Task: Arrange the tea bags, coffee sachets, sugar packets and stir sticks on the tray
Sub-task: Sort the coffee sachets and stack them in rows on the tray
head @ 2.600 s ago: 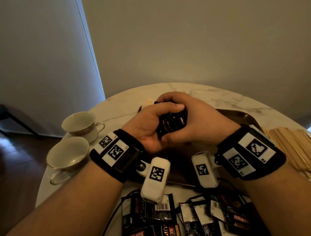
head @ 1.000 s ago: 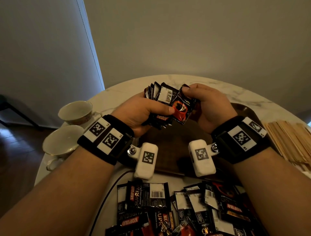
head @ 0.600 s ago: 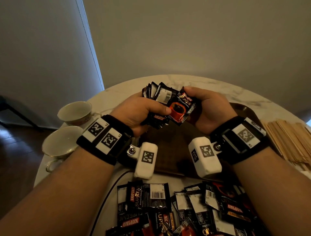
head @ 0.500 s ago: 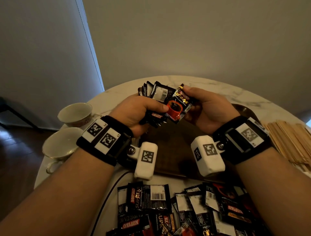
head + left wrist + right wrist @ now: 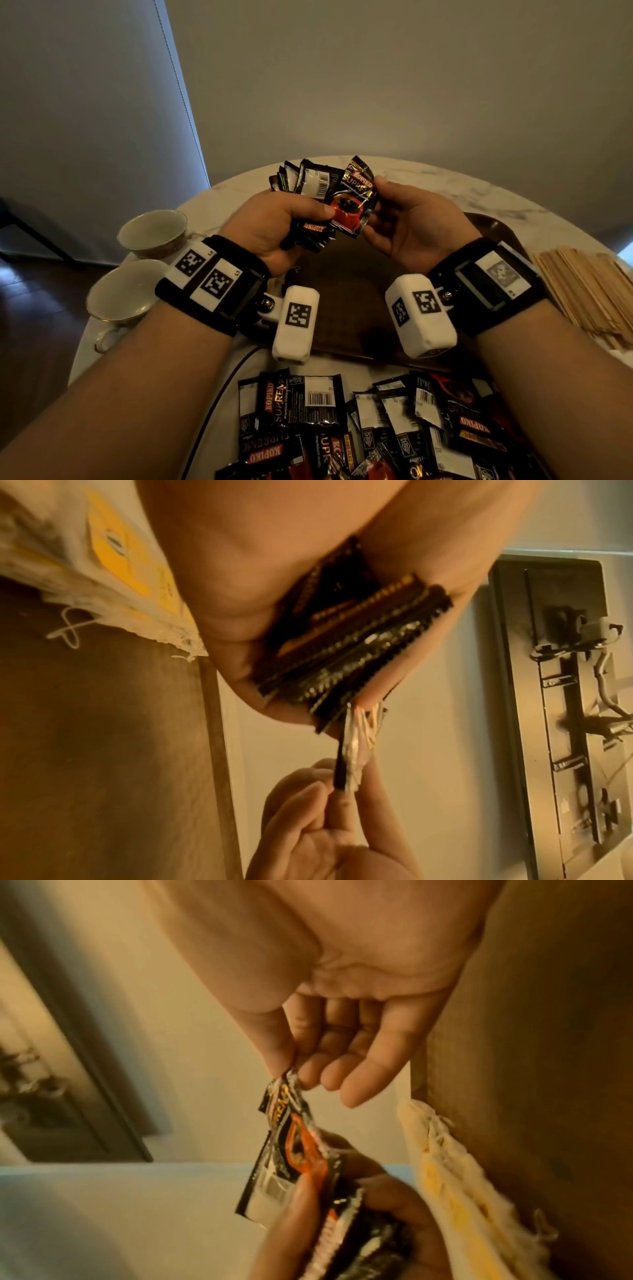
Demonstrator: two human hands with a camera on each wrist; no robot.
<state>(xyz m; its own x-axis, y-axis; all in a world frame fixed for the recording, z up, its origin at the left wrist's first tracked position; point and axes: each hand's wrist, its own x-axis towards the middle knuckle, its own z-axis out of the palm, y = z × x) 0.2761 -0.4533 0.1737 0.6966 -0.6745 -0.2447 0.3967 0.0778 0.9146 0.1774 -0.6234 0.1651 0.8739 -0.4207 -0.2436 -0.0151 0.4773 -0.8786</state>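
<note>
My left hand (image 5: 301, 219) grips a fanned stack of black coffee sachets (image 5: 308, 181) above the brown tray (image 5: 342, 301). My right hand (image 5: 380, 202) pinches the top right edge of the front sachet (image 5: 352, 205), whose red-cup face points at me. In the left wrist view the stack's edges (image 5: 349, 647) sit between thumb and fingers, and the right hand's fingers (image 5: 329, 804) pinch one sachet (image 5: 349, 750) edge-on. The right wrist view has thumb and forefinger on that sachet (image 5: 291, 1123). Yellow-tagged tea bags (image 5: 120, 561) lie on the tray.
A loose pile of coffee sachets (image 5: 342, 428) covers the near table edge. Wooden stir sticks (image 5: 589, 291) lie right of the tray. Two teacups (image 5: 154, 233) (image 5: 126, 294) stand at the left on the round marble table (image 5: 445, 185). A cable (image 5: 212, 404) runs by the pile.
Both hands have lifted the stack up off the tray and fanned it. In the last second my right hand turned the front sachet more upright, its printed face toward me.
</note>
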